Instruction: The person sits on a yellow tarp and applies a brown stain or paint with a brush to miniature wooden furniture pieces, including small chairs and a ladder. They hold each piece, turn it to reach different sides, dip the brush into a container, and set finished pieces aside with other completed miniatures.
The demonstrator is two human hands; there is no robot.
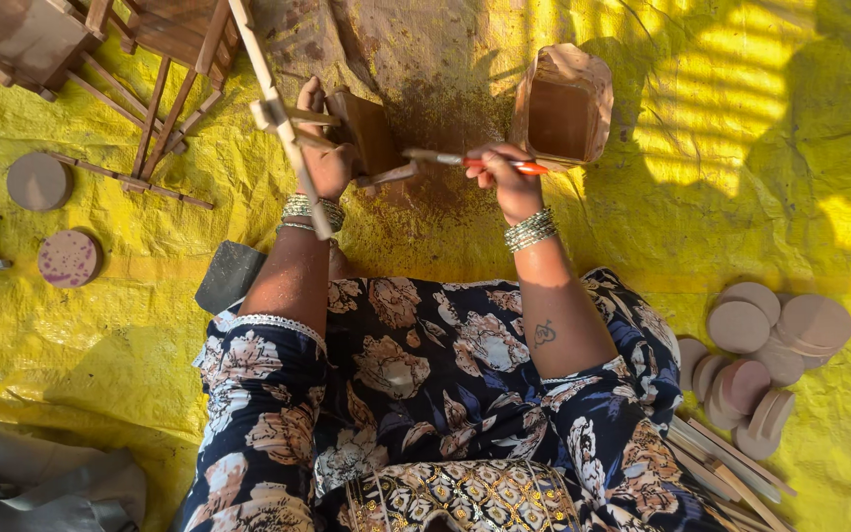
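My left hand (325, 158) grips a small wooden frame piece (364, 133), a brown-stained block joined to thin pale sticks (283, 123). My right hand (506, 182) holds a paintbrush with an orange handle (485, 161), its tip pointing left against the wooden piece. Just beyond the right hand stands an open box-shaped container (561, 106) stained brown inside. Both wrists wear stacked bangles. Everything rests over a yellow tarpaulin (721, 197) smeared brown near the work.
Several round wooden discs (770, 350) lie piled at the right, with flat wooden sticks (731, 473) below them. At the left are two discs (39, 181), (68, 258), stick frames (164, 108) and small wooden stools (22, 39). A dark pad (229, 276) sits by my left arm.
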